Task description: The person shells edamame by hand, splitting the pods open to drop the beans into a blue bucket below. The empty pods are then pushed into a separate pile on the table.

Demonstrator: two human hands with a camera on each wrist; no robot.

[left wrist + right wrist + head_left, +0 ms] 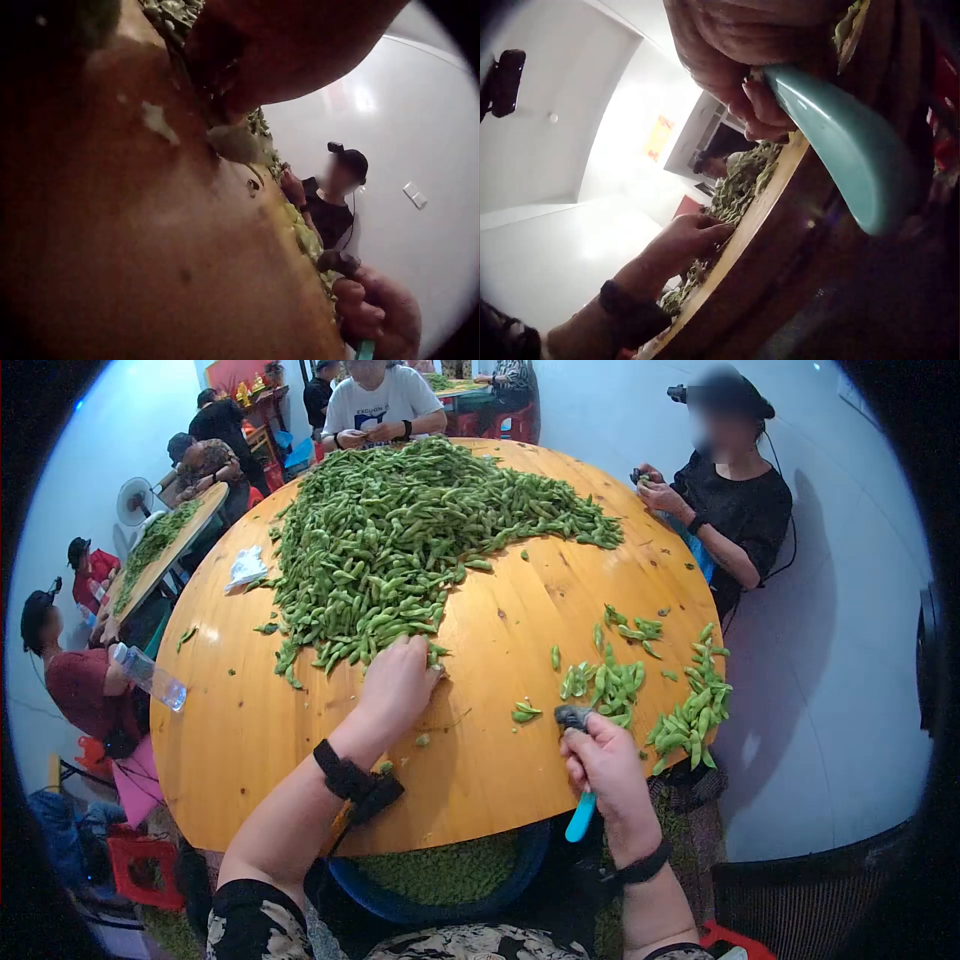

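At the near edge of a big heap of green soybean pods (pixel 390 530), my left hand (pixel 397 678) reaches down with bent fingers. A blurred pod (pixel 234 142) shows at its fingertips in the left wrist view, pinched there. My right hand (pixel 612 768) grips a tool with a turquoise handle (pixel 580 818) above the table's front right part. The handle sticks out below the fist, and the tool's working end is hidden. A dark cover (pixel 572 717) shows at the thumb end of that hand. Loose pods (pixel 615 685) lie just beyond it.
The round wooden table (pixel 300 760) has another pod pile (pixel 695 710) along its right edge. Under the front edge stands a blue tub (pixel 350 895) of shelled beans. A plastic bottle (pixel 150 675) and white tissue (pixel 247 567) are at left. Other people sit around the tables.
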